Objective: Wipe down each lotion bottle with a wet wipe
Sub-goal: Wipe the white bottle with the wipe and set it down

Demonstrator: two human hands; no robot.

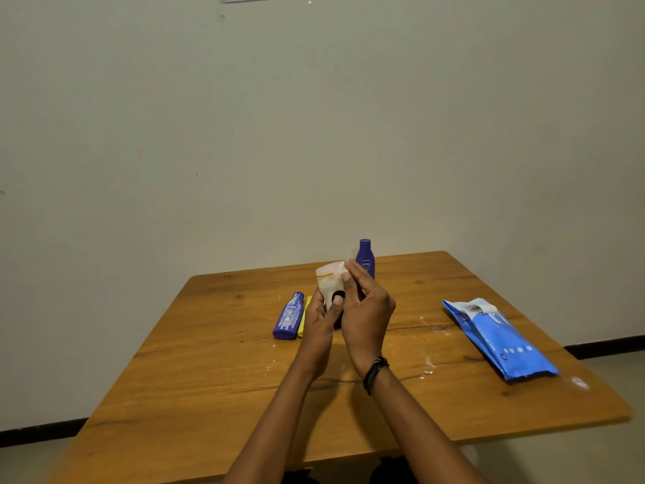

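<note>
I hold a white lotion bottle with a dark cap over the middle of the table. My left hand grips its lower end, thumb on the dark cap. My right hand presses a white wet wipe against the bottle's upper right side; most of the wipe is hidden by the fingers. A blue lotion bottle stands upright just behind my hands. Another blue bottle lies flat at the left, with a yellow bottle lying beside it, partly hidden by my left hand.
A blue wet wipe pack lies on the right side of the wooden table, its flap open. White specks mark the tabletop near the centre. A plain wall stands close behind the table's far edge.
</note>
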